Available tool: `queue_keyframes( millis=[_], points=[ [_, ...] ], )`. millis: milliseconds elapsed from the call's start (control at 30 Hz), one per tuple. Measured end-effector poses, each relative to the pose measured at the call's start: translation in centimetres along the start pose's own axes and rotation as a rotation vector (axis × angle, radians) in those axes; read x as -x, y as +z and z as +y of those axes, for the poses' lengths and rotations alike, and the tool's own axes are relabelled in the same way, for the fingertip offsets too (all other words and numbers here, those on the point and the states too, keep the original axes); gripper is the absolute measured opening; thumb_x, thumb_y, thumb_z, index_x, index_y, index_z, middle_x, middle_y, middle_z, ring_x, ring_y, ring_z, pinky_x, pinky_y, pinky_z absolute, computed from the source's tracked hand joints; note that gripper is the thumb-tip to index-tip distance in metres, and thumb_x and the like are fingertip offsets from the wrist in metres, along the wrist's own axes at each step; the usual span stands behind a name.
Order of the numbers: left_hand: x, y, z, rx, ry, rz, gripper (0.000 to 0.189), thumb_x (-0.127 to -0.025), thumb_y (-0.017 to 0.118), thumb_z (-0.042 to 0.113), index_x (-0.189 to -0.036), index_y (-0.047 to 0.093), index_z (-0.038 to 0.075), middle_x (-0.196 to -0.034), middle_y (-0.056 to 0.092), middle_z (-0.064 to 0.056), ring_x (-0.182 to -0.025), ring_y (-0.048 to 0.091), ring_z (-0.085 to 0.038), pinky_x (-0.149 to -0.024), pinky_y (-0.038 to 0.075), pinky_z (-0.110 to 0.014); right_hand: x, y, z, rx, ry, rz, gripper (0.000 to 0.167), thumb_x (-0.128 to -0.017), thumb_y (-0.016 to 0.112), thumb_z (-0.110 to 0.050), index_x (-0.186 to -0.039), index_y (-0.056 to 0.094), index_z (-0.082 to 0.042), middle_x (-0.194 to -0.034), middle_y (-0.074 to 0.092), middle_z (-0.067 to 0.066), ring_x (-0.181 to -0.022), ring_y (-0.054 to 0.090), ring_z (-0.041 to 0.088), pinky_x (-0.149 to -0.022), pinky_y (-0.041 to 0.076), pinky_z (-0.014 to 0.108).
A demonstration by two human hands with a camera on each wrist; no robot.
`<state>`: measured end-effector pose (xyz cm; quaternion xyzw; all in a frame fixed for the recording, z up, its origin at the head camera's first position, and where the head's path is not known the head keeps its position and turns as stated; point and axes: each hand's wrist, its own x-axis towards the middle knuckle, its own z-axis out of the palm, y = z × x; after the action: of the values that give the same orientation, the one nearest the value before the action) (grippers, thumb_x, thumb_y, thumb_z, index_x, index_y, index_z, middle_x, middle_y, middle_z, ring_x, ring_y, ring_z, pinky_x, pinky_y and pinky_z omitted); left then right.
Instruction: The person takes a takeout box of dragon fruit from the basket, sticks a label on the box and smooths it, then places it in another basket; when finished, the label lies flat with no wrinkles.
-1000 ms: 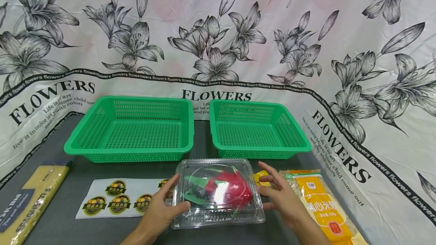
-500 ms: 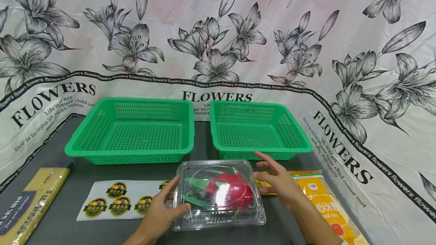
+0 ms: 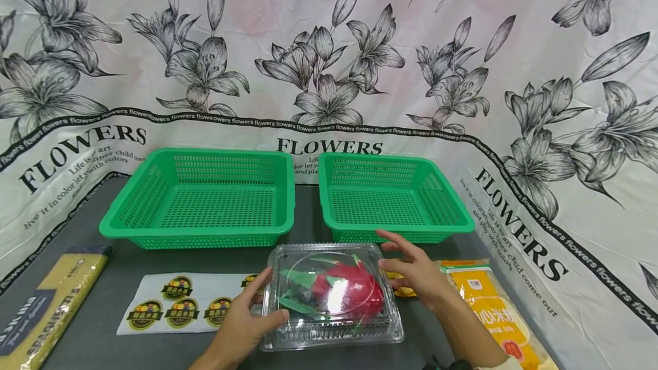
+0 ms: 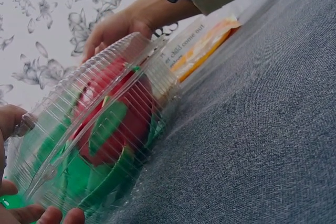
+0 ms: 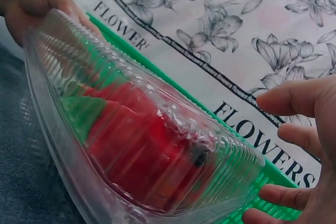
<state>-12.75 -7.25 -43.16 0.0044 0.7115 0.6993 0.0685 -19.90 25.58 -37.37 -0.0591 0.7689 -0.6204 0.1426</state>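
Note:
A clear plastic clamshell box (image 3: pixel 329 337) sits on the grey table in the head view, its lid down. Inside lies a red dragon fruit (image 3: pixel 365 296) with green scales. My left hand (image 3: pixel 245 317) grips the box's left side, with the thumb on the lid's edge; the left wrist view shows the fingers along the box (image 4: pixel 37 192). My right hand (image 3: pixel 420 277) is beside the box's far right corner, fingers spread and loosely bent. In the right wrist view, a gap separates those fingers (image 5: pixel 286 195) from the box wall.
Two green baskets (image 3: pixel 197 236) (image 3: pixel 396 233) stand behind the box. A sheet of round stickers (image 3: pixel 154 287) lies left of it, with a spaghetti pack (image 3: pixel 56 307) farther left. At right is a yellow rice-noodle bag (image 3: pixel 496 307); a small yellow item (image 3: pixel 403 287) lies partly behind my right hand.
My right hand has shifted from the box's right side toward its far right corner, its fingers now higher. My left hand and the box have stayed in place.

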Motion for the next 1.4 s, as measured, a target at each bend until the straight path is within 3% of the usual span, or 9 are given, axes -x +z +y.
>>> queue_keyframes(
  millis=[200,500,767,967,1100,1200,1400],
  points=[
    [0.0,0.0,-0.1,0.019,0.000,-0.005,0.078,-0.083,0.077,0.014,-0.150,0.035,0.009,-0.148,0.034,-0.019,-0.101,0.041,-0.030,-0.066,0.046,-0.037,-0.6,-0.1,0.3,0.013,-0.020,-0.047,0.060,-0.093,0.066,-0.019,-0.148,0.041,-0.021,-0.141,0.035,0.018,-0.111,0.050,0.034,-0.079,0.050,0.046],
    [-0.2,0.0,-0.2,-0.001,0.005,-0.006,0.078,-0.084,0.076,0.016,-0.150,0.035,0.009,-0.148,0.035,-0.018,-0.099,0.040,-0.029,-0.061,0.045,-0.033,-1.5,-0.4,0.6,-0.002,0.021,-0.091,0.061,-0.093,0.066,-0.022,-0.148,0.041,-0.023,-0.144,0.033,0.016,-0.121,0.042,0.037,-0.084,0.047,0.052],
    [-0.2,0.0,-0.3,-0.001,0.009,-0.007,0.077,-0.084,0.076,0.016,-0.150,0.035,0.009,-0.147,0.036,-0.018,-0.097,0.043,-0.028,-0.053,0.043,-0.031,-2.3,-0.6,1.3,-0.092,0.031,-0.165,0.059,-0.095,0.063,-0.018,-0.149,0.039,-0.017,-0.152,0.017,0.022,-0.129,0.033,0.045,-0.085,0.047,0.058],
    [-0.2,0.0,-0.4,-0.002,0.012,-0.009,0.077,-0.084,0.076,0.016,-0.150,0.035,0.009,-0.147,0.035,-0.018,-0.098,0.045,-0.027,-0.057,0.048,-0.033,-3.0,-0.4,2.0,-0.144,0.010,-0.226,0.060,-0.095,0.062,-0.014,-0.149,0.038,-0.013,-0.156,0.008,0.022,-0.135,0.020,0.046,-0.089,0.041,0.063],
    [-0.2,0.0,-0.4,-0.021,0.012,-0.002,0.077,-0.084,0.075,0.017,-0.150,0.036,0.011,-0.146,0.036,-0.021,-0.102,0.046,-0.028,-0.060,0.049,-0.035,-3.4,-0.4,2.4,-0.192,-0.008,-0.263,0.060,-0.095,0.061,-0.011,-0.149,0.036,-0.010,-0.157,0.004,0.019,-0.129,0.033,0.044,-0.086,0.044,0.061],
    [-0.3,-0.1,-0.5,-0.045,-0.008,0.001,0.078,-0.084,0.076,0.020,-0.150,0.035,0.012,-0.146,0.035,-0.023,-0.106,0.046,-0.031,-0.063,0.048,-0.036,-3.6,-0.5,2.7,-0.247,-0.015,-0.280,0.060,-0.095,0.060,-0.009,-0.149,0.034,-0.006,-0.157,0.003,0.019,-0.116,0.049,0.040,-0.082,0.049,0.056],
    [-0.4,-0.1,-0.6,-0.054,-0.052,0.003,0.080,-0.084,0.075,0.023,-0.151,0.033,0.014,-0.147,0.033,-0.024,-0.112,0.044,-0.035,-0.068,0.048,-0.038,-4.1,-0.4,3.7,-0.353,-0.048,-0.329,0.055,-0.096,0.055,-0.004,-0.148,0.035,-0.005,-0.146,0.025,0.023,-0.108,0.057,0.035,-0.083,0.049,0.054]
  ],
)
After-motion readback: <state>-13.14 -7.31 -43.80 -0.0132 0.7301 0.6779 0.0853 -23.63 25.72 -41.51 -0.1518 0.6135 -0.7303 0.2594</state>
